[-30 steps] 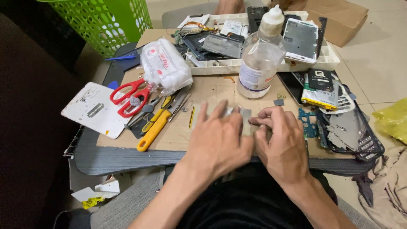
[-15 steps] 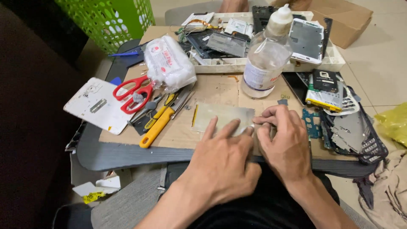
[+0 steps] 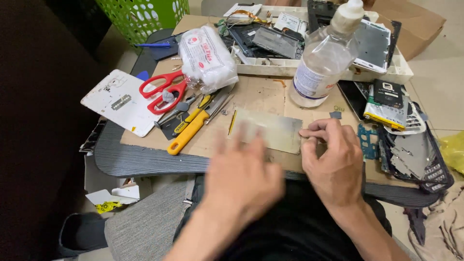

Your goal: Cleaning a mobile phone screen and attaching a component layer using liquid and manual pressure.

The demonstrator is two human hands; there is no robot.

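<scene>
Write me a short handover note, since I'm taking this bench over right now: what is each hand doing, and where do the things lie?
Left hand: blurred in motion, open, above the near edge of the thin metal plate; holding nothing that can be seen.
Right hand: fingertips at the plate's right edge; whether they pinch something small cannot be told.
The plate lies flat on the cardboard sheet.
Yellow-handled tool and red scissors lie to the left, the clear bottle stands behind.
Done and left: cannot be told from this view.
</scene>
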